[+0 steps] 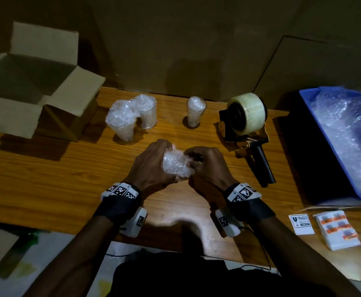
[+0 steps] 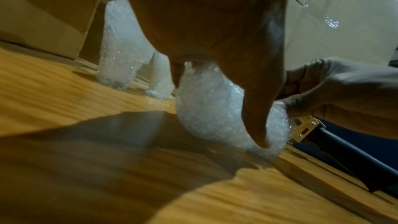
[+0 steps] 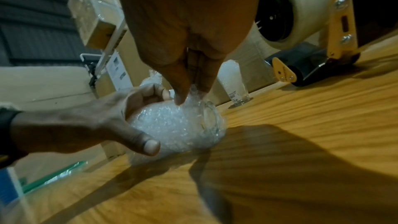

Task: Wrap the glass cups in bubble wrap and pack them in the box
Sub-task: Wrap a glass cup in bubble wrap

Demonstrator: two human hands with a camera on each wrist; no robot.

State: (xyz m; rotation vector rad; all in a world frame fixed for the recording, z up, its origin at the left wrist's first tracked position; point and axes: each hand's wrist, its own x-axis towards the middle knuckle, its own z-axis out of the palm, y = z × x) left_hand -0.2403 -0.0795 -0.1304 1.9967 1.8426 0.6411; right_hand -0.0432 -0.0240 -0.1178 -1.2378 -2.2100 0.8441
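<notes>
A glass cup wrapped in bubble wrap [image 1: 176, 165] lies on its side just above the wooden table [image 1: 68, 179], between both hands. My left hand [image 1: 153, 161] grips its body, thumb underneath. My right hand [image 1: 198, 161] pinches the loose bubble wrap [image 3: 191, 94] at the cup's open glass end [image 3: 212, 119]. In the left wrist view my thumb presses on the wrapped cup [image 2: 215, 111]. Two wrapped cups [image 1: 122, 120] [image 1: 147, 112] stand behind. A bare glass [image 1: 195, 113] stuffed with bubble wrap stands upright at the back. An open cardboard box [image 1: 25, 82] sits at the far left.
A tape dispenser [image 1: 248, 121] with a clear roll lies right of the hands, handle toward me. A blue bin [image 1: 316, 125] of bubble wrap sits at the right edge. Fragile stickers [image 1: 301, 224] and a stack of labels [image 1: 338, 230] lie at the front right.
</notes>
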